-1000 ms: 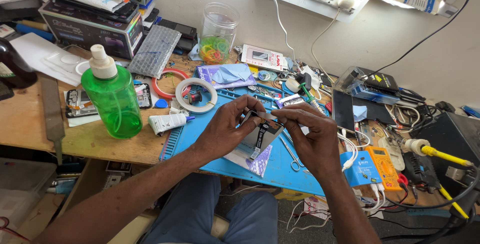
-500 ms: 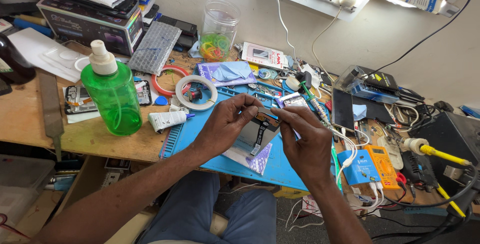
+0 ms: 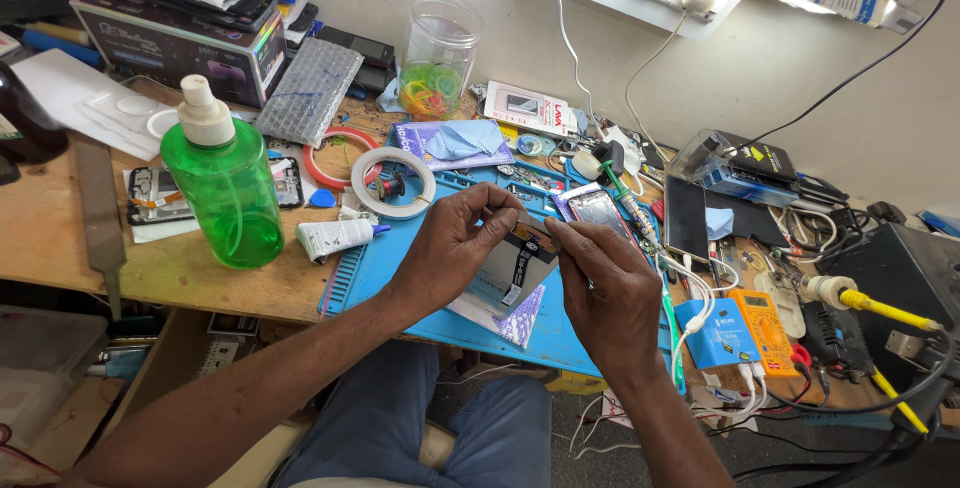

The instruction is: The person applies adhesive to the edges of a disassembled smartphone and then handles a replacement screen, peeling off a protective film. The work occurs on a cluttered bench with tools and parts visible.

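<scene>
My left hand (image 3: 455, 243) and my right hand (image 3: 605, 283) hold a small flat phone part (image 3: 520, 256) between them, tilted above the blue work mat (image 3: 400, 268). The left fingers pinch its upper left edge. The right fingertips press on its upper right corner, where a thin dark strip shows. A patterned wrapper (image 3: 510, 318) lies on the mat under the part.
A green pump bottle (image 3: 225, 183), a white tube (image 3: 335, 238) and two tape rolls (image 3: 392, 180) lie left of the mat. Behind it sit a phone (image 3: 600, 210), a jar of rubber bands (image 3: 435, 58) and stacked boxes (image 3: 170, 33). An orange meter (image 3: 765, 318), cables and a yellow-handled iron (image 3: 860, 298) crowd the right.
Both hands have stayed over the mat, working the part between the fingers. The part is tilted more upright now, and the right fingertips have shifted to its top corner.
</scene>
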